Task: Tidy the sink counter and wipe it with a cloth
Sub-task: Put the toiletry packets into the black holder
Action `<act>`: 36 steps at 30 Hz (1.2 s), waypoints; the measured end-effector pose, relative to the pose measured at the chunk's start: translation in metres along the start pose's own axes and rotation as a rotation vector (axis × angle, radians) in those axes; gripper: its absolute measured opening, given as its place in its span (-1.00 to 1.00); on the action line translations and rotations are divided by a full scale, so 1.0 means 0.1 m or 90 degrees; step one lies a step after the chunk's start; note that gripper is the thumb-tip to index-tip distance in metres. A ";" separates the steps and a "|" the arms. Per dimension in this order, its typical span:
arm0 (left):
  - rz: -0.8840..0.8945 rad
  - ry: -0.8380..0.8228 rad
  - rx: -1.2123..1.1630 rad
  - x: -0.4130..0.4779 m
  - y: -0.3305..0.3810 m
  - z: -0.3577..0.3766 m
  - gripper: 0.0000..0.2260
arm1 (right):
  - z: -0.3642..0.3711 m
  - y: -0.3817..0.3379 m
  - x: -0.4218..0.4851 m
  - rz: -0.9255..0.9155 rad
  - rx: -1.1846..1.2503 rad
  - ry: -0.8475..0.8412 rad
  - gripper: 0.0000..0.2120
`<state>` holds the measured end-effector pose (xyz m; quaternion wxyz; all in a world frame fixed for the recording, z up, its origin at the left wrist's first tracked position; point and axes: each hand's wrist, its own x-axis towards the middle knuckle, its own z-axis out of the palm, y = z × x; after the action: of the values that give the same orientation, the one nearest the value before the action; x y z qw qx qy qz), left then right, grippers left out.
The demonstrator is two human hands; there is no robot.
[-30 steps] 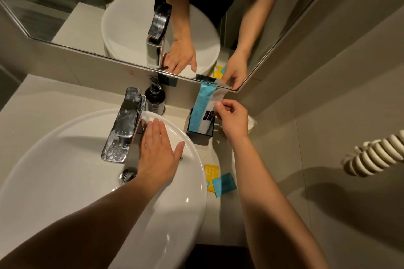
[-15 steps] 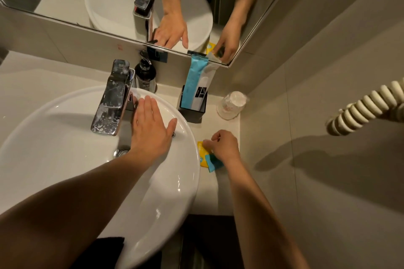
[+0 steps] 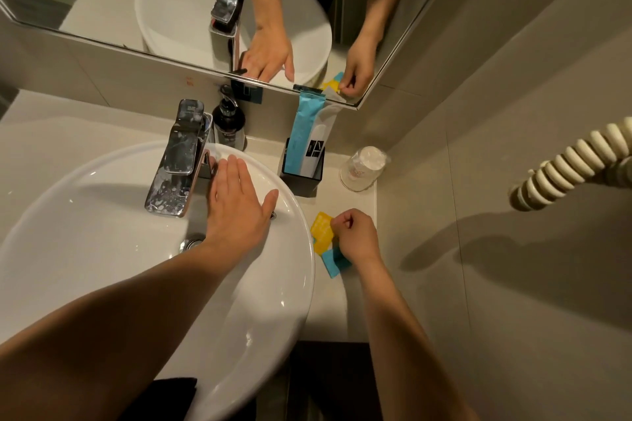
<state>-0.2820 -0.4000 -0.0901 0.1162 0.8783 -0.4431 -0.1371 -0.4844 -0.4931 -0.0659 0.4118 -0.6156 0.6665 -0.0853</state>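
My left hand (image 3: 239, 205) lies flat and open on the far rim of the white basin (image 3: 102, 249), just right of the chrome tap (image 3: 178, 161). My right hand (image 3: 355, 236) is pinched on a yellow sachet (image 3: 321, 232), lifting its edge off the narrow counter (image 3: 328, 311) right of the basin. A blue sachet (image 3: 333, 261) lies partly under the yellow one and under my wrist. No cloth is in view.
A black holder (image 3: 302, 178) with blue and white packets stands at the back of the counter. A wrapped paper cup (image 3: 362, 169) lies beside it. A dark pump bottle (image 3: 228, 123) stands behind the tap. A coiled cord (image 3: 574, 164) hangs on the right wall.
My right hand left the packets in the black holder, came down to the sachets on the counter and closed on the yellow one. The left hand stayed on the basin rim.
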 end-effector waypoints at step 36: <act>-0.001 0.038 0.016 0.05 -0.04 0.13 -0.22 | 0.10 -1.45 0.46 -0.154 -0.177 -0.084 -0.87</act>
<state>-0.2802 -0.4029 -0.1040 0.1184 0.8837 -0.4405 -0.1050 -0.3647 -0.5630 -0.0028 0.3526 -0.7464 0.5644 -0.0005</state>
